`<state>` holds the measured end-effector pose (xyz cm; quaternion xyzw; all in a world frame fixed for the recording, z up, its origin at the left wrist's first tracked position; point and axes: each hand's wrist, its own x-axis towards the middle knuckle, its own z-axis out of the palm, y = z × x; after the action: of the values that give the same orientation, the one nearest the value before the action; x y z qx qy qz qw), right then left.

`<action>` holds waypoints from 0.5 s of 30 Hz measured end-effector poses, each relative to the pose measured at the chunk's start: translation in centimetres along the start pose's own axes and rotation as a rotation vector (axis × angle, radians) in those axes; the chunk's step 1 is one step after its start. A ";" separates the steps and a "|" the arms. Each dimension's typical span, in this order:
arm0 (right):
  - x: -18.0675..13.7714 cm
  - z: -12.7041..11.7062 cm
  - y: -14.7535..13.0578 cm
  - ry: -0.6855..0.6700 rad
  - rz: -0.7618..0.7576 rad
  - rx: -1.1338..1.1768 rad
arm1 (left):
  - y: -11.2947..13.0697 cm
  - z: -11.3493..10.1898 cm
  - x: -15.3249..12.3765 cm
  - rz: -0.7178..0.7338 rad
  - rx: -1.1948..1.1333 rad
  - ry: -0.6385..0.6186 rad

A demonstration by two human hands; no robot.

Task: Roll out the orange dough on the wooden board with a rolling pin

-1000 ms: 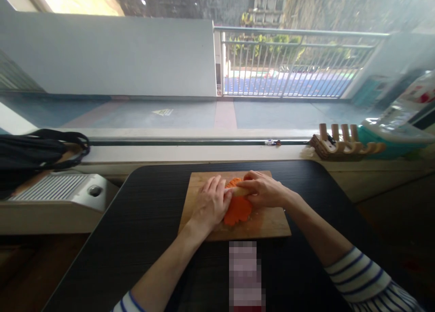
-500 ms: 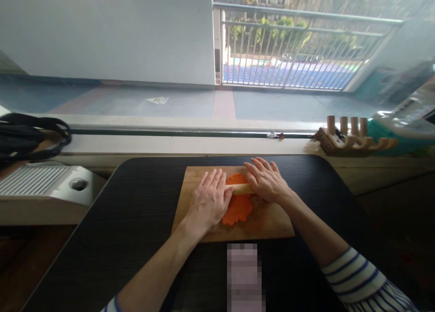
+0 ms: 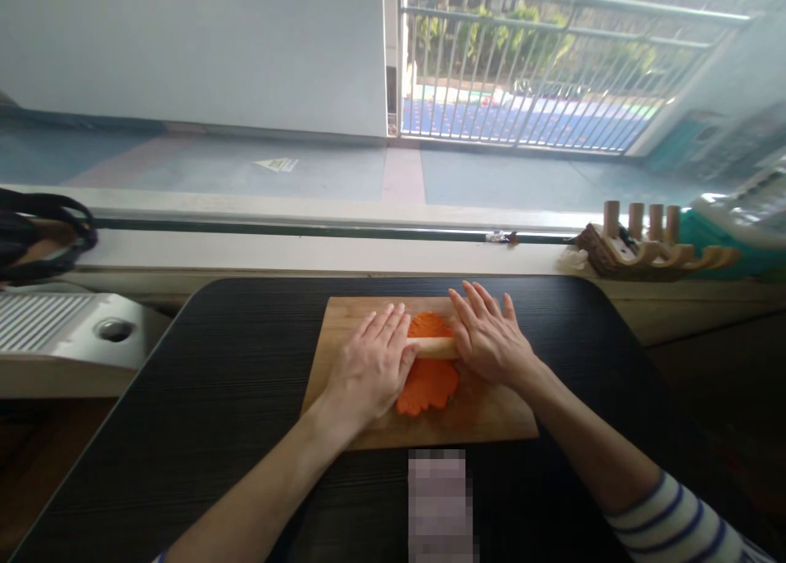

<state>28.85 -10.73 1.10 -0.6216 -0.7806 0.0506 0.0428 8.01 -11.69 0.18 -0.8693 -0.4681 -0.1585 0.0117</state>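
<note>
A light wooden rolling pin (image 3: 435,348) lies crosswise over a flattened, ragged-edged sheet of orange dough or modelling clay (image 3: 428,385); which of the two I cannot tell. Beneath them is a wooden board (image 3: 344,317). My left hand (image 3: 373,362) rests flat on the pin's left part, fingers stretched forward, thumb along the near side. On the right part lies my right hand (image 3: 491,334), palm down with fingers spread. Both hands cover the pin's ends.
The board sits on a black table (image 3: 246,367). Along the sill behind stand a wooden rack with pegs (image 3: 644,248) and a teal-and-clear container (image 3: 730,227). A black strapped object (image 3: 42,231) and a white ridged unit (image 3: 74,334) are at left. A pixelated patch (image 3: 439,506) covers the near side.
The rolling pin and both hands have shifted slightly toward me over the orange sheet. My right fingers are spread wider. The camera view has also moved a little.
</note>
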 end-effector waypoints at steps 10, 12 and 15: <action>-0.5 -0.1 -0.5 0.014 -0.004 -0.085 | -0.1 -0.1 0.1 0.035 0.036 0.012; -2.8 0.4 -1.1 0.078 -0.006 -0.100 | 0.4 -0.6 -1.5 0.064 0.029 -0.014; -4.4 1.0 -1.6 0.111 -0.025 -0.110 | 0.5 -1.0 -2.6 0.109 0.013 -0.024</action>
<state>28.20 -15.43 0.33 -0.6149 -0.7863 -0.0277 0.0524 6.83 -14.29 0.46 -0.8953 -0.4211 -0.1439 0.0204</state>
